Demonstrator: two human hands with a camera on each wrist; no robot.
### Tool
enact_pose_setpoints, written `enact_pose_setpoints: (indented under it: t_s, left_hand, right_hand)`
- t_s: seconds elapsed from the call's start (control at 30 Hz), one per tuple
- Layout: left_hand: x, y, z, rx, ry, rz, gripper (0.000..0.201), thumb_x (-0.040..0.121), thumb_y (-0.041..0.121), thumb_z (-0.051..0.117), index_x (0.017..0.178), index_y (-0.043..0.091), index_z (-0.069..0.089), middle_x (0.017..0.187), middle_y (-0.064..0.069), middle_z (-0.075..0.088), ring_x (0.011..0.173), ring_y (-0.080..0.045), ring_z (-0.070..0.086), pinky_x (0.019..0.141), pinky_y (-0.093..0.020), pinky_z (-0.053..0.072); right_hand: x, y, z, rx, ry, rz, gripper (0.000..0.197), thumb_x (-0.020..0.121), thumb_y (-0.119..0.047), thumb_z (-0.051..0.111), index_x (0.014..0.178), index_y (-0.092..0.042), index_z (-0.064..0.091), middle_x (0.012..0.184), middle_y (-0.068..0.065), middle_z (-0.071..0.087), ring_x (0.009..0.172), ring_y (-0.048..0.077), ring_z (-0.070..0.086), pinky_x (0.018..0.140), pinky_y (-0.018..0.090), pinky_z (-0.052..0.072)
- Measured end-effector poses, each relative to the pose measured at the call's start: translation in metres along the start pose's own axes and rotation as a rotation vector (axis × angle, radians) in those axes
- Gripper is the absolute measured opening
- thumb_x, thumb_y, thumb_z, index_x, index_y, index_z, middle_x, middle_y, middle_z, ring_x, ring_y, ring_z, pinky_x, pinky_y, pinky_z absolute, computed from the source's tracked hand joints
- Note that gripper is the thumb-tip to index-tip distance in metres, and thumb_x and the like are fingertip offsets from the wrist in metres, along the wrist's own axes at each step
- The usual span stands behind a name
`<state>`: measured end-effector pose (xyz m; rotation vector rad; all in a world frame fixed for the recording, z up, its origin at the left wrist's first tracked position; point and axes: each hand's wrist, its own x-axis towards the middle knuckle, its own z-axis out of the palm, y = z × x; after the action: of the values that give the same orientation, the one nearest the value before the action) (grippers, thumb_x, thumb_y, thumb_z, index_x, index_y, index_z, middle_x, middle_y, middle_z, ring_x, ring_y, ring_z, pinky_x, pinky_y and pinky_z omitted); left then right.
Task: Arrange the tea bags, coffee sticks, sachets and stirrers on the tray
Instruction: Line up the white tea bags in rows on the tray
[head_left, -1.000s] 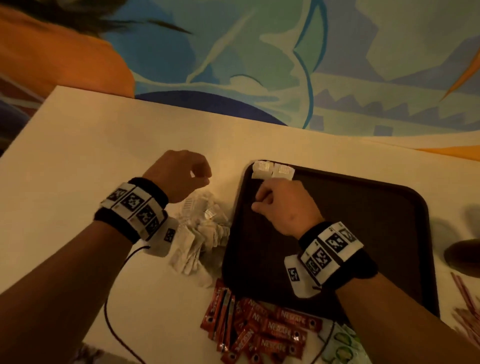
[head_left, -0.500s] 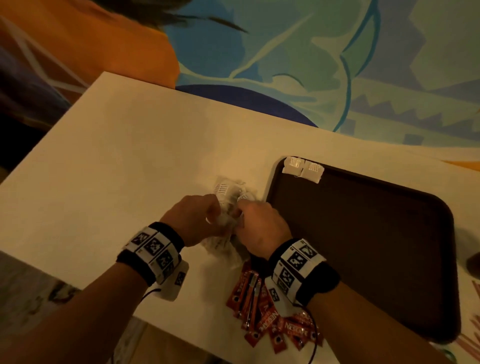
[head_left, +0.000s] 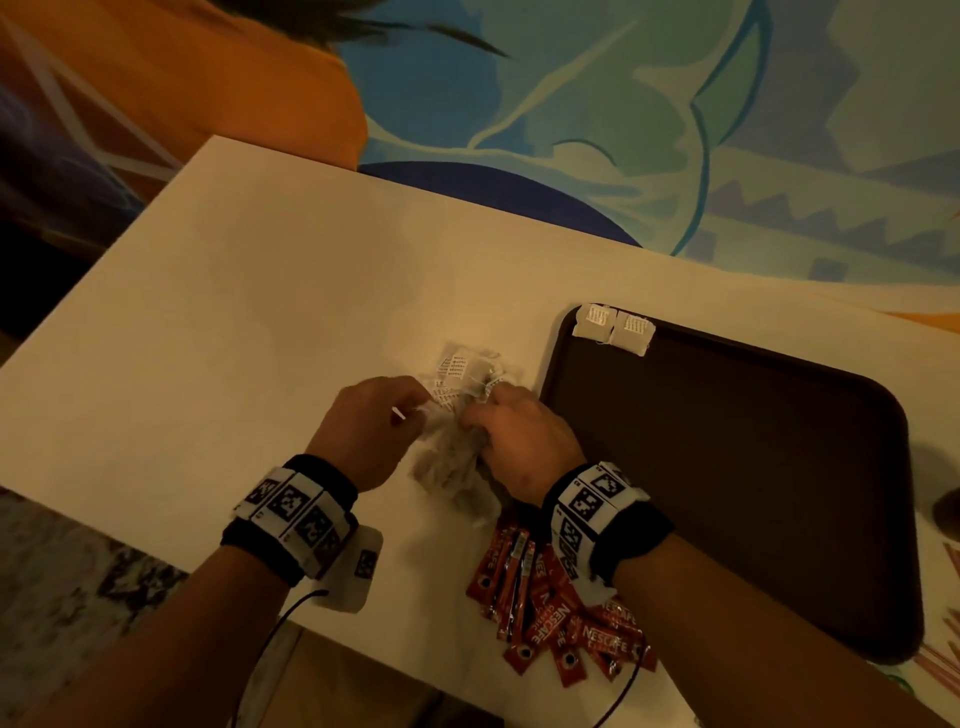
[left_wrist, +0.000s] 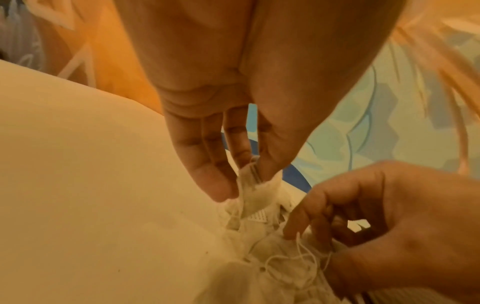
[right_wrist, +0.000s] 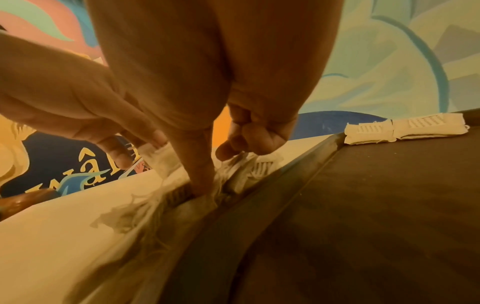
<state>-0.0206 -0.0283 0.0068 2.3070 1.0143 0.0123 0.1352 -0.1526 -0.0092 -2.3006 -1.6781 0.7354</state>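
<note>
A dark brown tray (head_left: 550, 374) lies on the right of the table, with two tea bags (head_left: 613, 330) side by side in its far left corner. A loose pile of tea bags (head_left: 452, 467) with tangled strings lies on the table just left of the tray. Both hands are in that pile. My left hand (head_left: 415, 410) pinches one tea bag (left_wrist: 255, 193) between thumb and fingers and holds it above the heap. My right hand (head_left: 478, 415) digs in with curled fingers (left_wrist: 298, 224) that grip bags and strings; its forefinger (right_wrist: 200, 174) presses down.
Red coffee sticks (head_left: 550, 613) lie heaped near the table's front edge, partly under my right wrist. Stirrers (head_left: 943, 660) show at the far right edge. The table (head_left: 234, 338) ends close on the left and the front. The tray's floor (right_wrist: 363, 216) is otherwise bare.
My right hand left the two tea bags on the tray and moved left onto the pile. My left hand came onto the pile and took hold of a bag.
</note>
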Motion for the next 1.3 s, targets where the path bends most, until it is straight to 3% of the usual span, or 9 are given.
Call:
enact_pose_setpoints:
  t_s: [0.17, 0.3, 0.43, 0.6, 0.7, 0.83, 1.0, 1.17, 1.3]
  left_hand:
    - [-0.008, -0.004, -0.012, -0.117, 0.014, -0.064, 0.013, 0.098, 0.021, 0.064, 0.109, 0.023, 0.07, 0.094, 0.007, 0.069, 0.078, -0.011, 0.07, 0.073, -0.037, 0.06]
    - [-0.012, -0.003, -0.02, -0.214, 0.026, -0.087, 0.016, 0.097, 0.018, 0.067, 0.109, 0.026, 0.061, 0.089, 0.007, 0.069, 0.067, -0.01, 0.071, 0.063, -0.026, 0.059]
    - [-0.009, 0.002, -0.025, -0.197, 0.057, -0.055, 0.02, 0.095, 0.019, 0.069, 0.109, 0.028, 0.059, 0.088, 0.008, 0.068, 0.067, -0.006, 0.066, 0.059, -0.02, 0.052]
    - [-0.002, 0.012, -0.024, -0.177, 0.042, -0.009, 0.017, 0.094, 0.019, 0.07, 0.105, 0.029, 0.062, 0.088, 0.01, 0.068, 0.069, -0.002, 0.065, 0.064, -0.022, 0.051]
    - [0.002, 0.019, -0.022, -0.177, 0.04, 0.017, 0.018, 0.092, 0.022, 0.073, 0.104, 0.03, 0.061, 0.085, 0.011, 0.071, 0.071, 0.003, 0.065, 0.064, -0.015, 0.047]
    - [0.01, 0.036, -0.02, -0.162, 0.044, 0.086, 0.014, 0.092, 0.023, 0.073, 0.103, 0.029, 0.067, 0.087, 0.014, 0.071, 0.083, 0.01, 0.063, 0.065, -0.002, 0.043]
    - [0.036, 0.073, -0.014, -0.186, -0.07, 0.18, 0.014, 0.095, 0.021, 0.069, 0.102, 0.033, 0.072, 0.095, 0.02, 0.071, 0.09, 0.008, 0.066, 0.071, -0.002, 0.043]
    - [0.082, 0.111, 0.019, -0.148, -0.178, 0.219, 0.015, 0.094, 0.021, 0.07, 0.106, 0.03, 0.072, 0.095, 0.015, 0.068, 0.084, 0.002, 0.065, 0.069, -0.009, 0.045]
    - [0.123, 0.13, 0.051, -0.126, -0.229, 0.19, 0.015, 0.092, 0.017, 0.073, 0.106, 0.023, 0.071, 0.093, 0.01, 0.07, 0.081, -0.002, 0.064, 0.066, -0.006, 0.04]
  right_hand:
    - [0.003, 0.005, 0.002, 0.041, 0.004, -0.033, 0.024, 0.099, -0.025, 0.062, 0.119, -0.031, 0.072, 0.122, 0.0, 0.054, 0.118, 0.021, 0.05, 0.094, 0.04, 0.052]
    - [0.005, 0.011, -0.004, 0.211, 0.05, -0.005, 0.013, 0.093, -0.027, 0.072, 0.106, -0.027, 0.077, 0.114, -0.003, 0.058, 0.107, 0.016, 0.052, 0.092, 0.036, 0.05]
    - [0.004, 0.02, -0.019, 0.435, 0.064, 0.069, 0.008, 0.086, -0.023, 0.082, 0.094, -0.022, 0.079, 0.097, -0.009, 0.07, 0.083, 0.006, 0.061, 0.076, 0.022, 0.05]
    - [0.005, 0.038, -0.025, 0.539, 0.068, 0.131, 0.012, 0.08, -0.03, 0.087, 0.088, -0.025, 0.079, 0.088, -0.014, 0.074, 0.084, 0.001, 0.067, 0.076, 0.013, 0.05]
    - [0.002, 0.047, -0.027, 0.59, 0.118, 0.123, 0.009, 0.081, -0.027, 0.086, 0.087, -0.025, 0.079, 0.085, -0.013, 0.075, 0.081, -0.001, 0.067, 0.073, 0.006, 0.047]
    - [-0.007, 0.067, -0.036, 0.662, 0.212, 0.117, 0.009, 0.084, -0.021, 0.084, 0.089, -0.024, 0.078, 0.085, -0.007, 0.074, 0.079, 0.006, 0.067, 0.076, 0.02, 0.054]
    - [-0.029, 0.111, -0.063, 0.702, 0.3, 0.224, 0.006, 0.088, -0.025, 0.08, 0.09, -0.028, 0.077, 0.085, -0.003, 0.075, 0.08, 0.02, 0.071, 0.07, 0.035, 0.06]
    - [-0.032, 0.16, -0.071, 0.618, 0.255, 0.372, 0.005, 0.089, -0.026, 0.079, 0.091, -0.028, 0.075, 0.089, -0.007, 0.074, 0.084, 0.011, 0.07, 0.077, 0.033, 0.06]
    - [-0.014, 0.183, -0.064, 0.564, 0.217, 0.485, 0.007, 0.091, -0.025, 0.077, 0.087, -0.028, 0.072, 0.088, -0.004, 0.073, 0.08, 0.012, 0.07, 0.068, 0.029, 0.055]
